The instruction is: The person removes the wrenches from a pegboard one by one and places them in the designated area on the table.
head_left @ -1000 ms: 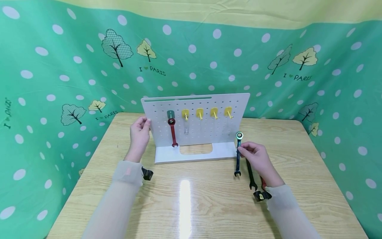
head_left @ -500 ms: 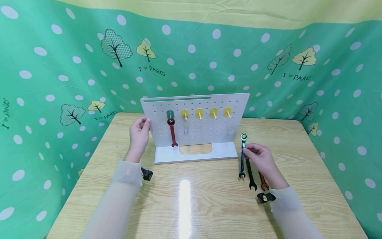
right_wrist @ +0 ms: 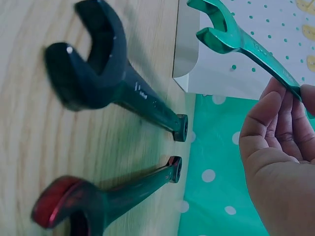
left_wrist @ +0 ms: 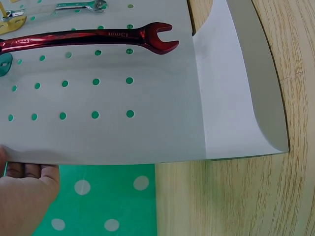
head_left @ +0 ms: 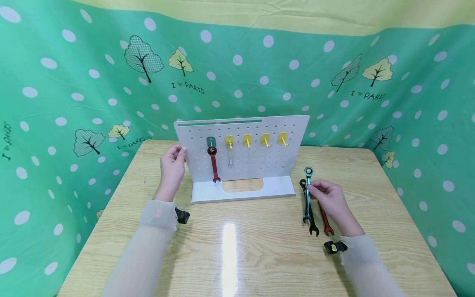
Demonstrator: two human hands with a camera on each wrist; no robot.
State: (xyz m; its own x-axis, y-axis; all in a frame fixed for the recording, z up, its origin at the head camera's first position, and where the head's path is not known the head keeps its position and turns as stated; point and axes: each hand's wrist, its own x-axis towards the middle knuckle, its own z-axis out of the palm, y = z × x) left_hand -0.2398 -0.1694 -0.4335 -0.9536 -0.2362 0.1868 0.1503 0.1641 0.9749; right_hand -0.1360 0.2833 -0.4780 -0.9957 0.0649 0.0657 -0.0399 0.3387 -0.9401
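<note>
My right hand (head_left: 330,202) pinches a shiny green combination wrench (head_left: 307,194) by its shaft, ring end up. In the right wrist view the green wrench (right_wrist: 256,49) is held above the table. Below it are a black wrench (right_wrist: 147,101), partly covered by it in the head view, and a red wrench (head_left: 325,220). My left hand (head_left: 173,169) grips the left edge of the white pegboard (head_left: 200,165), fingers behind it. Another red wrench (left_wrist: 88,38) hangs from the green hook (head_left: 211,142). A silver wrench (left_wrist: 81,6) hangs beside it.
Several yellow hooks (head_left: 265,139) line the board to the right of the green one. The board's white base (head_left: 208,192) stands on the wooden table (head_left: 259,247). Behind it hangs a green dotted cloth (head_left: 237,82).
My right hand has moved right and slightly toward me with the green wrench, from beside the board's base to over the black wrench. The left hand has stayed on the board's edge.
</note>
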